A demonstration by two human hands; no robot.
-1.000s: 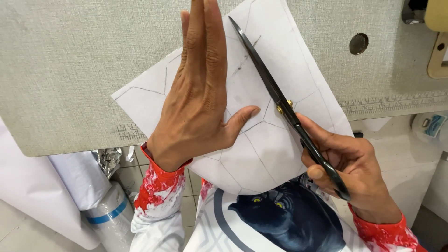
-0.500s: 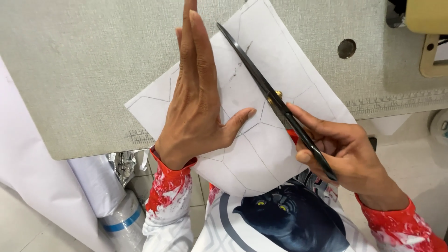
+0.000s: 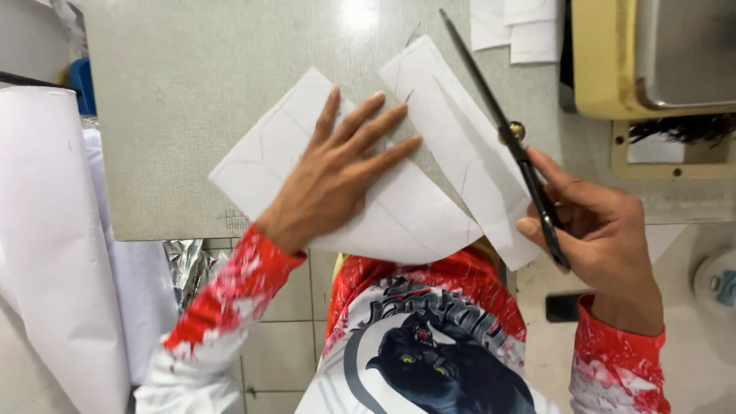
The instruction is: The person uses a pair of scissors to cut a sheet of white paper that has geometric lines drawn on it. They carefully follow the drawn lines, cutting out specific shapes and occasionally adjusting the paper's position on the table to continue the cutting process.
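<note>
My left hand [image 3: 337, 172] lies flat, fingers spread, on a white paper pattern piece [image 3: 268, 153] marked with thin pencil lines, at the near edge of the grey table [image 3: 192, 69]. A second, narrower strip of white paper [image 3: 460, 146] lies apart from it on the right, angled toward me. My right hand [image 3: 602, 241] grips the handles of long black scissors [image 3: 498, 123] with a brass pivot. Their blades are together and point away from me, just right of the strip.
A yellow sewing machine base [image 3: 652, 61] stands at the back right, with small white paper scraps [image 3: 514, 27] beside it. A large white paper roll [image 3: 46, 230] hangs at the left. Tiled floor and crumpled foil [image 3: 188, 268] show below the table edge.
The single sheet is now two pieces, the right strip swung away. My left hand has turned and slid left on the bigger piece. The scissors have moved right, off the paper.
</note>
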